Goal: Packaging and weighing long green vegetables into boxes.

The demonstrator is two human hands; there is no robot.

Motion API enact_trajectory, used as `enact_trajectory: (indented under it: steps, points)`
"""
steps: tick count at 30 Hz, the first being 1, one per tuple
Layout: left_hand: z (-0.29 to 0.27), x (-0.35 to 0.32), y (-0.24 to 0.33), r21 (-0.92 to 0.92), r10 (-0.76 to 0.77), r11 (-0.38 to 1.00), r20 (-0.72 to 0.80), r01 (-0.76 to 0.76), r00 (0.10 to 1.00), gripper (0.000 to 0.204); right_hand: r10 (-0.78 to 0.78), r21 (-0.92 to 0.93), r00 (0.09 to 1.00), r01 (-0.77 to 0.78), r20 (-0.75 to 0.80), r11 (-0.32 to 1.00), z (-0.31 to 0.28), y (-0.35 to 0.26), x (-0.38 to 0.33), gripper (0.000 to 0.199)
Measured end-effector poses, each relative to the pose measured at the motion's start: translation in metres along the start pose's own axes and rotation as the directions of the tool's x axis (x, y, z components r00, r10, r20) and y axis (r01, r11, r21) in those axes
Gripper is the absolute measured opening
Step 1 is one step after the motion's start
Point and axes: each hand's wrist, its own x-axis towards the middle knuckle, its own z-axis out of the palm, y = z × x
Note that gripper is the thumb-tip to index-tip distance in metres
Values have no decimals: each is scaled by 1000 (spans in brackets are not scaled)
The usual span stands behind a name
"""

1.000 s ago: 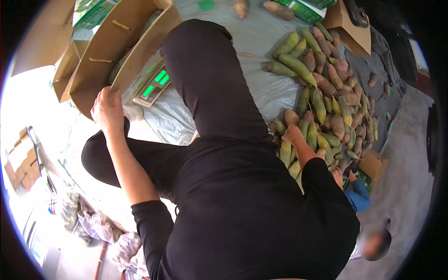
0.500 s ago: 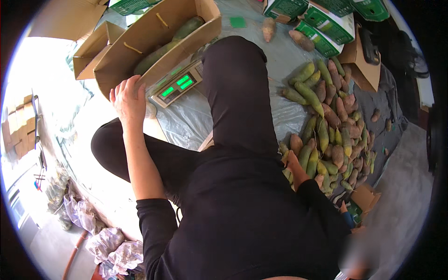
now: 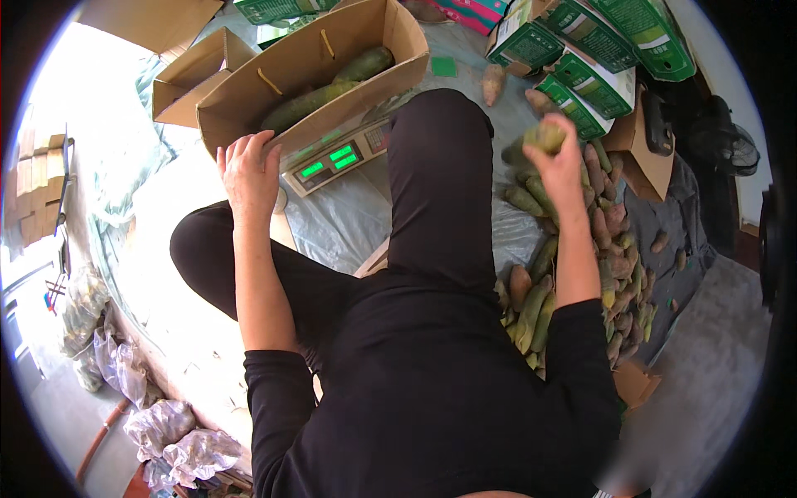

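My left hand (image 3: 249, 178) lies with its fingers spread against the near left corner of an open brown cardboard box (image 3: 374, 95). The box has yellow cord handles and rests on a digital scale (image 3: 334, 160) with a lit green display. Inside the box are long green radishes (image 3: 365, 65). On the other side of my knee, my right hand (image 3: 560, 170) grips a green radish (image 3: 531, 145), its outline slightly blurred. It is raised above a heap of green radishes (image 3: 531, 311) and brownish-pink roots (image 3: 614, 220).
Green-and-white cartons (image 3: 594, 87) stand at the far right beside a brown box (image 3: 652, 153). Two loose roots, one a pale root (image 3: 493, 85), lie near them. Another open cardboard box (image 3: 178, 95) is at the far left. Plastic bags (image 3: 178, 436) sit at lower left.
My right hand has come up from the near side of the heap to its far end, now with a green radish in it. The left hand stays at the box corner; the whole view has shifted slightly.
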Motion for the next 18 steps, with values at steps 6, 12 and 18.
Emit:
enact_trajectory:
  steps: [6, 12, 18]
  points:
    - [-1, -1, -3, -16, 21, 1000, -49, -22, 999, 20, -377, 207, 925, 360, 48, 910, 27, -146, 81, 45]
    - [0, 2, 1, 38, 29, 999, -96, -26, 995, 19, -668, -30, 739, 672, 85, 740, 98, -208, 108, 51]
    - [-2, 2, 1, 64, 4, 998, -120, 3, 993, 18, -579, -296, 765, 644, 283, 705, 117, -158, 108, 56]
